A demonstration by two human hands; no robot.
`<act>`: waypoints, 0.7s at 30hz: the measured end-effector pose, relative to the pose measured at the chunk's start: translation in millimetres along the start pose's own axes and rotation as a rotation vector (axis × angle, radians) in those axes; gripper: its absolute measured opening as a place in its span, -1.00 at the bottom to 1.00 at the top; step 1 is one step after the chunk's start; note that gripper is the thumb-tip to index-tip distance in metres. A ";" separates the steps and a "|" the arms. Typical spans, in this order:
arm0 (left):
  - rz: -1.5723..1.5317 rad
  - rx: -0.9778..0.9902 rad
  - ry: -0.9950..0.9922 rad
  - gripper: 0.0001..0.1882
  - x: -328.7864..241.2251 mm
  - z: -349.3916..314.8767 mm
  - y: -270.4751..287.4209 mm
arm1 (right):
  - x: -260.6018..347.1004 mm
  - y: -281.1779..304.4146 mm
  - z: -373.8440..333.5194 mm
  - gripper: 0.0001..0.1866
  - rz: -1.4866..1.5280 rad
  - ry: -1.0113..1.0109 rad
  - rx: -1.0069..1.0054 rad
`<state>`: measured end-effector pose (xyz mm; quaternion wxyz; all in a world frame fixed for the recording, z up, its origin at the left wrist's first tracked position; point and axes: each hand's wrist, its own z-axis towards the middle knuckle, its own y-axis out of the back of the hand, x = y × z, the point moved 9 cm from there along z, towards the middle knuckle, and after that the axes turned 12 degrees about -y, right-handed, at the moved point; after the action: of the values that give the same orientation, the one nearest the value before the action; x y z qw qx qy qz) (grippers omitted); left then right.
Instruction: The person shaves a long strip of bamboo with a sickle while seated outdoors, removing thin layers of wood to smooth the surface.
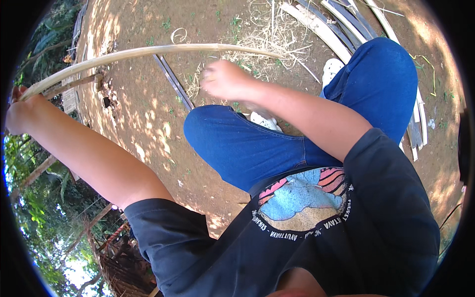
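A long, pale bamboo strip (163, 49) bows across the upper left, from the far left edge to the pile of shavings. My left hand (20, 111), at the end of my outstretched arm, is closed around its left end. In front of my knees, my right hand (222, 81) is curled and a little blurred, just below the strip and apart from it. Whatever its fingers may hold is hidden. A smeared greyish shape shows under my right wrist, too blurred to name.
Thin curled shavings (267, 37) litter the dirt ground ahead. Split bamboo lengths (341, 24) lie at the upper right, with more beside my right leg. A narrow dark strip (173, 81) lies near my left knee. Wooden poles (74, 84) and foliage stand at the left.
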<state>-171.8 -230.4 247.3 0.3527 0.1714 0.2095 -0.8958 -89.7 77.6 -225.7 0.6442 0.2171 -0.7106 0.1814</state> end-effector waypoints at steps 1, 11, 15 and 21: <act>-0.010 0.000 0.003 -0.84 -0.9 -1.0 -4.6 | -38.8 12.2 3.2 -0.81 -0.037 -0.072 -0.035; -0.026 0.054 -0.022 -0.79 14.8 12.2 20.7 | 14.3 2.5 -11.0 -0.80 -0.035 -0.160 0.068; -0.019 0.101 -0.049 -0.80 -1.0 -11.2 -0.9 | -138.7 39.7 -15.9 -0.84 -0.152 -0.711 0.109; -0.088 0.101 0.063 -0.86 0.7 -18.4 12.2 | -18.9 6.5 -11.3 -0.79 -0.063 -0.236 0.081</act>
<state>-160.7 -229.8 228.2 0.2970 0.2079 0.1824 -0.9139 -82.3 90.6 -243.2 0.5521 0.2849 -0.7665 0.1627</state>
